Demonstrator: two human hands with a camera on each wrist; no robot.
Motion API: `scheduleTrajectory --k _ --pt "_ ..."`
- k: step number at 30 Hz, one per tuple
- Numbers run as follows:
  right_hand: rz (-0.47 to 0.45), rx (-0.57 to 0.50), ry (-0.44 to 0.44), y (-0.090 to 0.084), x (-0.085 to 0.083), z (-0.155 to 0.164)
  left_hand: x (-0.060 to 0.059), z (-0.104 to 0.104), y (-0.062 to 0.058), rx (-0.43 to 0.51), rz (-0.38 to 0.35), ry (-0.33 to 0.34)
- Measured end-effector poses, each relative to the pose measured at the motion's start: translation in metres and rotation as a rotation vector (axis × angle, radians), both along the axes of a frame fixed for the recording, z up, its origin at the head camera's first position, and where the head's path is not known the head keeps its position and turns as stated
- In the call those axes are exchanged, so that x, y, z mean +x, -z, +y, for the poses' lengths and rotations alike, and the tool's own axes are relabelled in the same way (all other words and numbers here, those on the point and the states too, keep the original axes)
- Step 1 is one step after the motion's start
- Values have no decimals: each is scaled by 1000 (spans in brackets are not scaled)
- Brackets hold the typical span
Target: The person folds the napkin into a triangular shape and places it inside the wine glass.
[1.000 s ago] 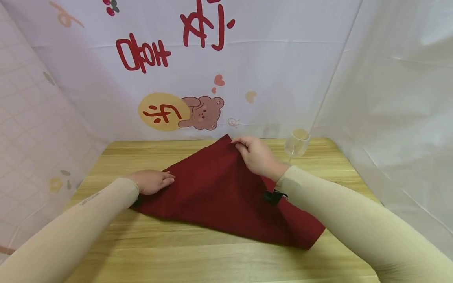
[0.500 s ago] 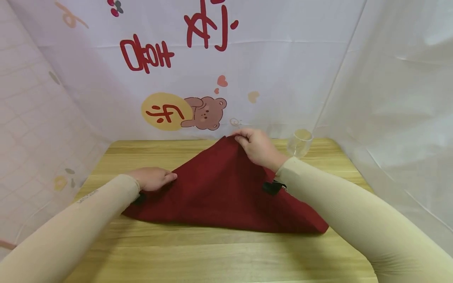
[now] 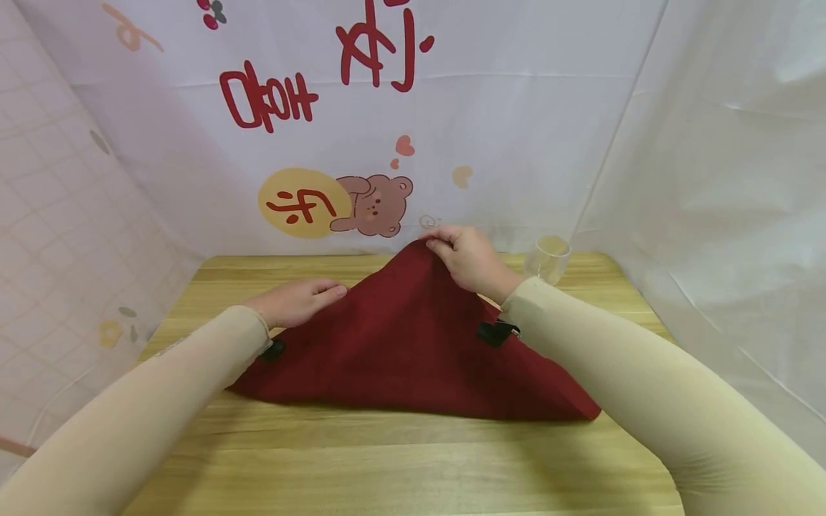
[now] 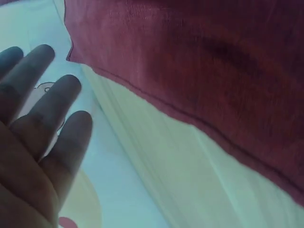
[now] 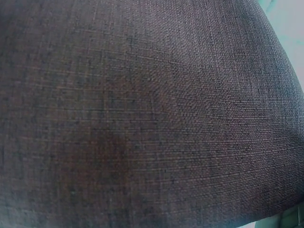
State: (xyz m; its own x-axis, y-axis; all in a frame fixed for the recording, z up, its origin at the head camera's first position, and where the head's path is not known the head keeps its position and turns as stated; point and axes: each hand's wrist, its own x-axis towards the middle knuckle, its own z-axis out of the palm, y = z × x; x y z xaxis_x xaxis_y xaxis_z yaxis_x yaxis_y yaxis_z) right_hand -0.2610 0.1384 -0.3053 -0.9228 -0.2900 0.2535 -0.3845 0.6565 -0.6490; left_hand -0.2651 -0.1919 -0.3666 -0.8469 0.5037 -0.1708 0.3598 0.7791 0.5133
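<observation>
A dark red cloth point(image 3: 400, 351) stands partly lifted off the wooden table in the head view, its lower edge lying along the tabletop. My right hand point(image 3: 474, 261) pinches its top edge near the back of the table. At the cloth's left side is my left hand point(image 3: 300, 301). In the left wrist view its fingers point(image 4: 69, 147) are spread and fairly straight, apart from the cloth point(image 4: 190, 61). Close-up weave of the cloth point(image 5: 152, 104) fills nearly all of the right wrist view, so the right fingers are hidden there.
A clear glass point(image 3: 547, 259) stands at the back right of the table point(image 3: 387, 466), partly behind my right forearm. White curtains surround the table; the back one point(image 3: 516, 129) carries red characters and a bear print.
My right hand has raised the cloth's top edge, and its lower edge has swung back. My left hand has come off the cloth and moved up and to the right.
</observation>
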Motion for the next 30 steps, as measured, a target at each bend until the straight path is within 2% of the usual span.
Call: scheduleTrajectory --k 8,16,23,25,28,30 --pt "-10 -3 4 -5 -14 5 -9 8 -1 183 25 -22" --pt "24 19 12 -9 -21 5 -25 26 -19 221 132 3" --pt "27 32 9 -13 -26 2 -32 44 -26 258 70 -7" --pt "32 30 15 -14 -28 2 -35 50 -27 312 73 -8" --pt "34 30 22 -13 -33 1 -40 59 -29 383 92 -47" --pt "32 39 26 -12 -36 0 -43 64 -29 396 116 -77"
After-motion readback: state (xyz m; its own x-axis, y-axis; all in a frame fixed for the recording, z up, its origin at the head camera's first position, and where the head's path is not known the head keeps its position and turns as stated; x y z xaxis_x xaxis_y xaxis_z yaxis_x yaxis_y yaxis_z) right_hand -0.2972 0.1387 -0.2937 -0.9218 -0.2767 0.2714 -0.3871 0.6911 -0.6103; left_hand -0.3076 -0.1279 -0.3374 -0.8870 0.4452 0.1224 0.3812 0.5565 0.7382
